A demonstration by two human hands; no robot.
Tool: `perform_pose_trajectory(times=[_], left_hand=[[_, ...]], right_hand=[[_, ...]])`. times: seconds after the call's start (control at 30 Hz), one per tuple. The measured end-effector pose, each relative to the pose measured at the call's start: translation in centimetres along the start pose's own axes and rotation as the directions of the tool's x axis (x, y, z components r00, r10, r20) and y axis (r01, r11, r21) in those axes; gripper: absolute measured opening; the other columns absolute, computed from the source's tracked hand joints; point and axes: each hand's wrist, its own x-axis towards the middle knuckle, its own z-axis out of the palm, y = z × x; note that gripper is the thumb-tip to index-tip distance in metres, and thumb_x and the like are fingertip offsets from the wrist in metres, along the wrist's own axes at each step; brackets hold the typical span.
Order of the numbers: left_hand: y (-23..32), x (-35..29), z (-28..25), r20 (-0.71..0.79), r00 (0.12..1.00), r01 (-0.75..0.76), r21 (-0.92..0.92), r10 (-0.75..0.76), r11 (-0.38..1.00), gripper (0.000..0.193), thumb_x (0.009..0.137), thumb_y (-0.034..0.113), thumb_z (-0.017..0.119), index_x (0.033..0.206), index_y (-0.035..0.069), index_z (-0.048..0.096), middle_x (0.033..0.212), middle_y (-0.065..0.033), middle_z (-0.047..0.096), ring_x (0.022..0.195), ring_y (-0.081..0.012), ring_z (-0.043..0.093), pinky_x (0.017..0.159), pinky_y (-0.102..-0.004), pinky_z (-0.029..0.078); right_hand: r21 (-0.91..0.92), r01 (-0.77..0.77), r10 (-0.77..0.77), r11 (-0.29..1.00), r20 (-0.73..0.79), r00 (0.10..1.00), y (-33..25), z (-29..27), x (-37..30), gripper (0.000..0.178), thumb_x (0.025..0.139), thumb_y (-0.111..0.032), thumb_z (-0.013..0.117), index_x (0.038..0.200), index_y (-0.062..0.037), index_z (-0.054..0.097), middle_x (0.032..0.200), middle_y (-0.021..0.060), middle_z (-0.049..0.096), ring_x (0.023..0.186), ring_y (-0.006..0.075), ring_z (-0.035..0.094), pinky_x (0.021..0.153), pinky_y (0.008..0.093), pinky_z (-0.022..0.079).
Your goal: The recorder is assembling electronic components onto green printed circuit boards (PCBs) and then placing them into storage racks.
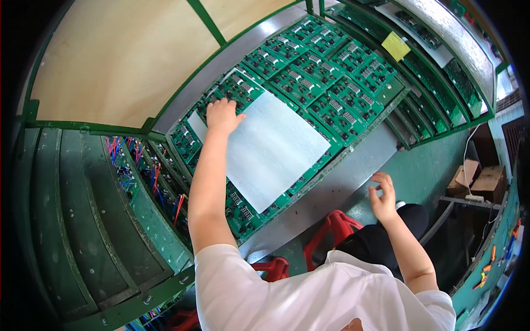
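My left hand (222, 117) reaches over the tray and lies on a green circuit board (234, 85) at its left side. Its fingers are spread and nothing shows in its grasp. The thumb points toward the upper corner of a white, thin, foam-like sheet (279, 149), which lies flat over several boards and hides them. More circuit boards (301, 83) with dark components and white digit displays lie in rows on the tray. My right hand (383, 199) hangs empty in the air to the right of the bench edge, with fingers loosely bent and apart.
A green-framed rack (430, 60) of board-filled trays stands at the far right, with a yellow note (396, 46) on it. Stacked green trays (83, 215) stand at left, near wired boards (149, 171). Red stools (331, 229) and cardboard boxes (488, 182) are at the right.
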Motion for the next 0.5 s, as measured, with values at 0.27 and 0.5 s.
perform_pose_trajectory(times=[0.27,0.5], left_hand=[[1.1,0.9,-1.5,-0.027,1.000,0.016,0.153,-0.012,0.988,0.050,0.073,0.052,0.068,0.099,0.009,0.062,0.093,-0.0085,0.061,0.090,-0.0257,0.059,0.082,-0.0410,0.041],[1.6,1.8,-2.0,0.134,0.991,-0.063,0.246,0.031,0.967,0.044,0.076,0.049,0.064,0.098,0.012,0.063,0.097,-0.0084,0.063,0.090,-0.0250,0.062,0.081,-0.0422,0.042]], right_hand=[[-0.009,-0.333,0.326,0.943,-0.177,0.929,3.2,-4.8,-7.3,0.010,0.082,0.003,0.055,0.092,-0.0005,0.055,0.091,0.0057,0.054,0.071,0.0132,0.052,0.062,0.0243,0.043],[0.122,-0.387,0.402,0.914,-0.148,0.904,5.4,-4.8,-10.2,0.006,0.084,0.002,0.055,0.089,0.0001,0.055,0.088,0.0045,0.053,0.064,0.0094,0.047,0.056,0.0230,0.039]])
